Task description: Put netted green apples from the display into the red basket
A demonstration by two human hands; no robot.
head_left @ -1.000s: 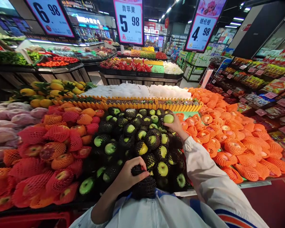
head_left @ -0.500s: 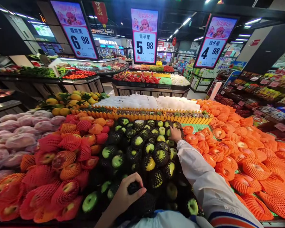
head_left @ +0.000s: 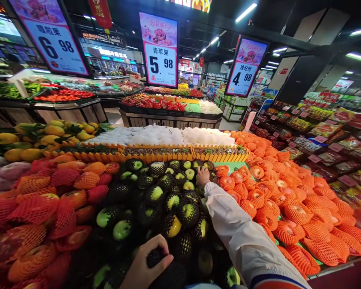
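Green apples [head_left: 155, 193], many in black foam nets, are heaped in the middle of the stand. My left hand [head_left: 149, 263] is low in front, thumb and fingers curled round a dark round thing [head_left: 156, 257], which looks like an apple in a black net; it is mostly in shadow. My right hand [head_left: 202, 176] reaches to the back right of the heap, its arm in a white sleeve. The fingers bend over an apple there, next to a bare green apple [head_left: 189, 174]. My palm hides most of what it touches.
Apples in red and orange nets [head_left: 39, 206] lie on the left. Orange-netted fruit [head_left: 297, 212] slopes down on the right. Behind the heap run a yellow picket edging [head_left: 156, 155] and white-wrapped fruit [head_left: 156, 134]. Price screens [head_left: 159, 50] hang above.
The view has swung to the right, so the displays and both hands appear further left. My right hand stays at the back of the apples; my left keeps its curled grip.
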